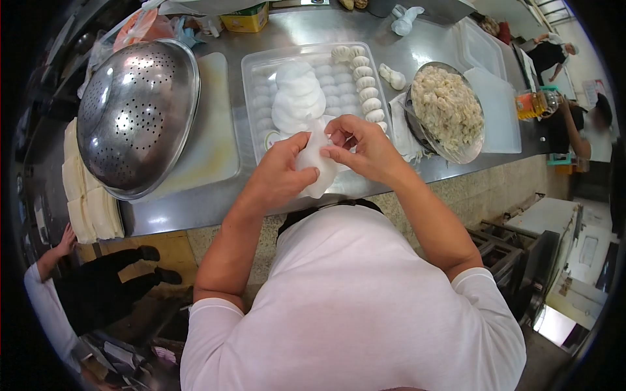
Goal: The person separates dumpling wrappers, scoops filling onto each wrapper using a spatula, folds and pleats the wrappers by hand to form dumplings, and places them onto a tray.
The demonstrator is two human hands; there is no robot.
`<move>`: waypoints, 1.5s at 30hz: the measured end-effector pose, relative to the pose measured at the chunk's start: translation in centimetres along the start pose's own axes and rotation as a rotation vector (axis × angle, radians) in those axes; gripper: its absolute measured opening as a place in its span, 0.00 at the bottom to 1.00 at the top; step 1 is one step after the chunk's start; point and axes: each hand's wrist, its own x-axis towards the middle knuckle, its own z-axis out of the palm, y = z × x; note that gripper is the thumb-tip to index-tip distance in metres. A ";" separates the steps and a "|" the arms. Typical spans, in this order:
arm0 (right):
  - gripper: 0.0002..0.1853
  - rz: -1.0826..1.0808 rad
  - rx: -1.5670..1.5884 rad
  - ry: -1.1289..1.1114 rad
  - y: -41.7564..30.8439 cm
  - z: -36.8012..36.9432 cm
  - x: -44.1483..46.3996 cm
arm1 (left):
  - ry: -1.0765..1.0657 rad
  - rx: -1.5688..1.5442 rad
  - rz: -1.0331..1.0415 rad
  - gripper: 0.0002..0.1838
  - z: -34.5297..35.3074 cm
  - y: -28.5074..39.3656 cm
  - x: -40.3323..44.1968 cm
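Note:
A thin white dumpling wrapper (315, 171) hangs between my two hands, just in front of the tray. My left hand (277, 171) is closed on its left side, with the thumb across it. At its right upper edge, the fingertips of my right hand (362, 148) are pinched together on it. Beyond them lies a clear plastic tray (250, 72), with a stack of round wrappers (297, 101) on its covered middle. Pleated dumplings (365, 82) line the tray's right side and far corner. Any filling in the held wrapper is hidden.
To the right stands a bowl of pale chopped filling (448, 107), with a lump of dough (392, 77) near it. At left, a metal colander (140, 114) rests upside down beside a cutting board (218, 140). Other people (98, 287) stand at the lower left and far right.

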 end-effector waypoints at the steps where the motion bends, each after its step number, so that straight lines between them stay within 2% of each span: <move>1: 0.14 -0.001 -0.033 0.006 0.1 -0.1 -0.1 | 0.015 0.039 0.022 0.29 0.2 0.1 0.0; 3: 0.14 -0.016 -0.064 0.012 0.3 -0.4 -0.4 | 0.009 0.072 0.022 0.29 0.9 0.9 -0.1; 5: 0.11 -0.129 -0.146 0.077 0.5 -0.6 -0.6 | 0.001 0.112 0.019 0.29 1.2 1.4 -0.1; 11: 0.07 -0.265 -0.145 0.091 1.0 -1.4 -1.2 | 0.047 0.141 0.021 0.30 2.6 1.4 0.3; 14: 0.07 -0.242 -0.082 0.096 1.3 -2.0 -1.5 | 0.091 0.047 0.104 0.28 3.5 1.8 0.6; 16: 0.07 -0.274 -0.079 0.084 1.3 -2.4 -1.7 | 0.032 0.061 -0.002 0.31 3.7 2.7 0.6; 21: 0.08 -0.349 -0.224 0.058 1.5 -3.4 -2.0 | 0.039 0.091 -0.021 0.31 4.5 2.6 1.0; 27: 0.09 -0.247 0.021 0.040 2.6 -4.0 -2.3 | 0.059 0.105 -0.014 0.31 5.5 3.3 1.4; 29: 0.11 -0.078 0.236 0.069 3.8 -3.8 -2.1 | 0.068 0.114 -0.004 0.31 5.7 3.6 1.3; 30: 0.11 -0.080 0.240 0.069 4.5 -3.8 -2.0 | 0.065 0.080 -0.016 0.31 5.8 3.8 1.3; 32: 0.12 -0.040 0.376 -0.035 5.4 -3.9 -1.7 | 0.062 0.047 -0.029 0.31 5.9 3.8 1.5; 36: 0.13 -0.053 0.217 -0.104 4.3 -4.7 -1.7 | 0.085 0.014 0.007 0.29 6.1 3.7 1.6; 38: 0.14 0.025 0.490 -0.078 5.4 -4.8 -1.2 | 0.076 0.008 0.031 0.30 5.8 3.8 1.5; 42: 0.15 0.090 0.629 -0.057 6.6 -6.4 -1.0 | 0.114 -0.091 0.000 0.30 3.3 3.4 0.8; 44: 0.12 0.119 0.971 0.072 6.1 -7.2 -0.9 | 0.141 -0.147 -0.018 0.30 1.6 2.7 0.7; 45: 0.12 0.114 0.969 0.078 6.1 -8.0 -1.0 | 0.194 -0.183 -0.005 0.30 0.7 2.3 0.7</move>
